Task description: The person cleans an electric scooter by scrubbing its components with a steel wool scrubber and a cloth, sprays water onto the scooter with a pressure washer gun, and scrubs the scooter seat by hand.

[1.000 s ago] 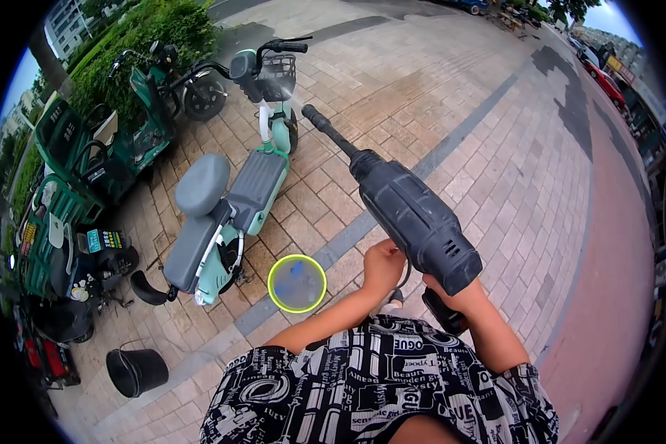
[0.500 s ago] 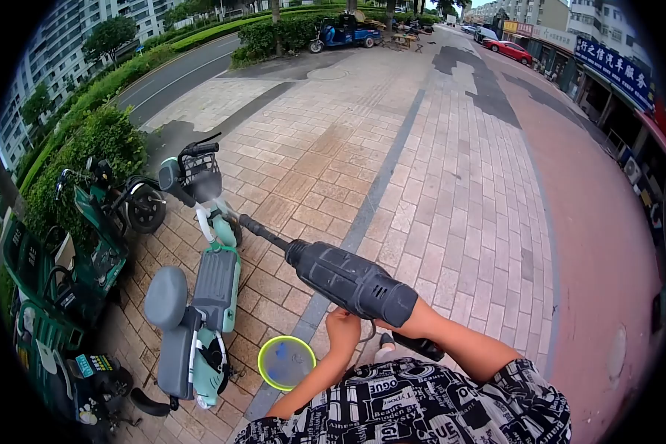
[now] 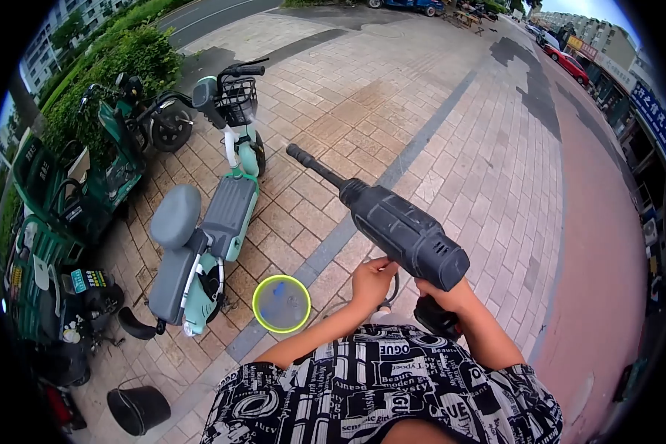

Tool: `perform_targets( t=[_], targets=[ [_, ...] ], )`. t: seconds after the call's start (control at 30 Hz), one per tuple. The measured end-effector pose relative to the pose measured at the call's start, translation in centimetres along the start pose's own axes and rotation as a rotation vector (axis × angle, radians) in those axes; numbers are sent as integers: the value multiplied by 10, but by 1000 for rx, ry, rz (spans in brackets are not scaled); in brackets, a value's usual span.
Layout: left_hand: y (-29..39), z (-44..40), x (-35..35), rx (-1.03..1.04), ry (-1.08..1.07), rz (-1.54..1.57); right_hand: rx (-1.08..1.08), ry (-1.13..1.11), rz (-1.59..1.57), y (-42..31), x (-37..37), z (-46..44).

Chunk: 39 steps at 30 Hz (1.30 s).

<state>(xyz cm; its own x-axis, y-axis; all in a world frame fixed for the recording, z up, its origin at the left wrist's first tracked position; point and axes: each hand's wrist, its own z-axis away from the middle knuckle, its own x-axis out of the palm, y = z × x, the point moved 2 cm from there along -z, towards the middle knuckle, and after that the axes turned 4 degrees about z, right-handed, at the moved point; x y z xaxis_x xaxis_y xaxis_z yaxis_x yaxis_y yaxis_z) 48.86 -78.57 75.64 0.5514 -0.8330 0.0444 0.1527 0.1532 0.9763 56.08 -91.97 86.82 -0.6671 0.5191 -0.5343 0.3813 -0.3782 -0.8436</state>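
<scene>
My right hand (image 3: 448,294) is wrapped around the grip of a black cordless pressure washer gun (image 3: 407,229), partly hidden under its body. The gun's nozzle points forward and left, toward the front of a mint-green electric scooter (image 3: 228,214) with a grey seat and a wire basket (image 3: 238,101). Below the gun, my left hand (image 3: 374,283) is closed, its fingertips pinching at the thin hose (image 3: 397,287) close to the gun's underside. A yellow-rimmed bucket (image 3: 282,278) with water and something blue inside stands left of my arm.
Green three-wheeled vehicles (image 3: 89,185) are parked on the left beside a hedge (image 3: 144,55). A black bucket (image 3: 155,403) is at the lower left. Paving tiles (image 3: 481,185) stretch ahead, with a red path (image 3: 607,244) and shops on the right.
My view has tilted down and turned slightly left, bringing the black bucket into sight. White spray at the scooter's basket has mostly faded. Both hands keep their hold.
</scene>
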Motion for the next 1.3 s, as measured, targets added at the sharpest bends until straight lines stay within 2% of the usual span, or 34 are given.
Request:
perform_targets(
  t=[0.03,0.07,0.23,0.33,0.53,0.63,0.83,1.03,1.3],
  targets=[
    [4,0,2,31,16,-2,147,-44,-86,7,-6,1],
    [9,0,4,63,29,-5,140,15,-188,15,-6,1],
    [10,-10,20,91,71,-166,192,-28,-277,19,-23,-12],
    [11,-14,40,100,107,-131,203,-70,-267,34,-47,-21],
    [12,-25,83,-10,92,-182,184,-133,-248,69,-86,-24],
    [10,-32,109,49,127,-65,172,-134,-284,82,-105,-24],
    [21,-37,147,-13,167,-130,121,-187,-308,113,-143,-27],
    [-1,-50,184,49,229,-110,86,-255,-283,133,-169,-28],
    [-25,-58,218,-55,225,-107,136,-316,-234,158,-191,-37]
  ],
)
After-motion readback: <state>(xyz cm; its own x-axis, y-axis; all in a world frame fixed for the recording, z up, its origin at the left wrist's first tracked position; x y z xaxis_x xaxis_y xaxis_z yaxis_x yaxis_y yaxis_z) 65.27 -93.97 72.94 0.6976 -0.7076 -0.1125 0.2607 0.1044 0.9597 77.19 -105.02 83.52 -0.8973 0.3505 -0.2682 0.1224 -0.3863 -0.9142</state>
